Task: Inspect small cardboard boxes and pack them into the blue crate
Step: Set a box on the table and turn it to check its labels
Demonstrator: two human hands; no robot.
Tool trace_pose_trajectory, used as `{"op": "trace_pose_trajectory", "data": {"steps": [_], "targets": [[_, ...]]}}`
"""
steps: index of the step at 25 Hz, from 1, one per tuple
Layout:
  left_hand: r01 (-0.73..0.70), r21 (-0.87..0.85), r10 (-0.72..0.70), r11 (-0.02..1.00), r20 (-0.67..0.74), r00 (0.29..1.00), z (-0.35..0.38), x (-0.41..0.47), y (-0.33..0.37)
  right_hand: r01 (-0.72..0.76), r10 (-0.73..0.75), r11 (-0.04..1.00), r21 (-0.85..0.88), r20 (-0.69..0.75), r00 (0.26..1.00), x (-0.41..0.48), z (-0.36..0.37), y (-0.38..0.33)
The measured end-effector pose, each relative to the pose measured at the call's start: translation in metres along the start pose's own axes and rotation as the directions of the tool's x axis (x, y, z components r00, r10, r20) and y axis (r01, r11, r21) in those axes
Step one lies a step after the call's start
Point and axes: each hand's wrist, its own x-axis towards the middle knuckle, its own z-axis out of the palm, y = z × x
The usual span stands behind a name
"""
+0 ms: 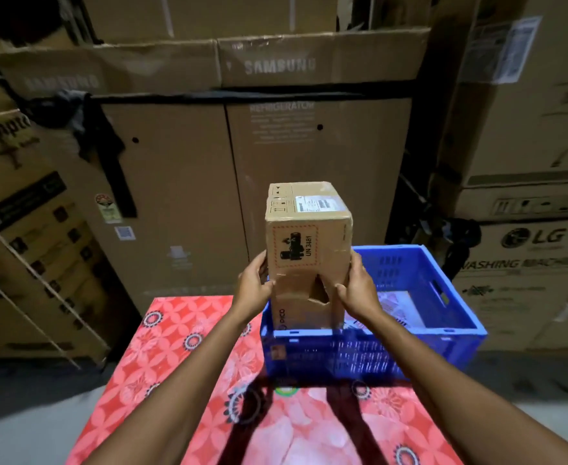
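A small cardboard box [309, 236] with a "UN 3481" battery label and a white sticker on top is held above the left end of the blue crate [370, 357]. My left hand [254, 286] grips its left side and my right hand [356, 290] its right side. Under it, a second cardboard box [301, 312] with a torn notch in its upper edge stands inside the crate at the left. I cannot tell whether the held box rests on it. Something white and pink [400, 305] lies on the crate floor to the right.
The crate stands on a table with a red floral cloth [175, 357]. Large Samsung refrigerator cartons [229, 182] form a wall behind. LG washing machine cartons [527, 263] are stacked to the right, and leaning cartons [31, 250] to the left.
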Motion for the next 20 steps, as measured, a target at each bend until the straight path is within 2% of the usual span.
{"op": "trace_pose_trajectory", "data": {"steps": [7,12,15,17,18,20], "targets": [[0.251,-0.02,-0.251,0.968,-0.02,0.968,0.014,-0.035,-0.052,-0.246,0.214,0.962,0.121,0.229,0.949,-0.006,0.043,0.048],[0.305,-0.023,-0.306,0.952,-0.084,0.948,0.024,-0.048,-0.054,-0.296,0.215,0.942,0.157,0.395,0.893,-0.009,0.04,0.055],[0.268,-0.066,-0.274,0.961,-0.105,0.956,0.026,-0.051,-0.042,-0.223,0.113,0.945,0.24,0.401,0.909,-0.011,0.034,0.047],[0.219,-0.028,-0.221,0.975,-0.133,0.966,0.029,-0.051,-0.028,-0.125,0.027,0.954,0.272,0.337,0.941,-0.012,0.03,0.04],[0.174,0.06,-0.162,0.983,-0.167,0.973,0.03,-0.051,-0.018,-0.052,-0.021,0.967,0.25,0.283,0.959,-0.011,0.029,0.036],[-0.002,0.342,0.068,0.94,-0.182,0.981,0.033,-0.051,-0.005,0.087,-0.112,0.987,0.138,0.189,0.976,-0.01,0.027,0.027]]}}
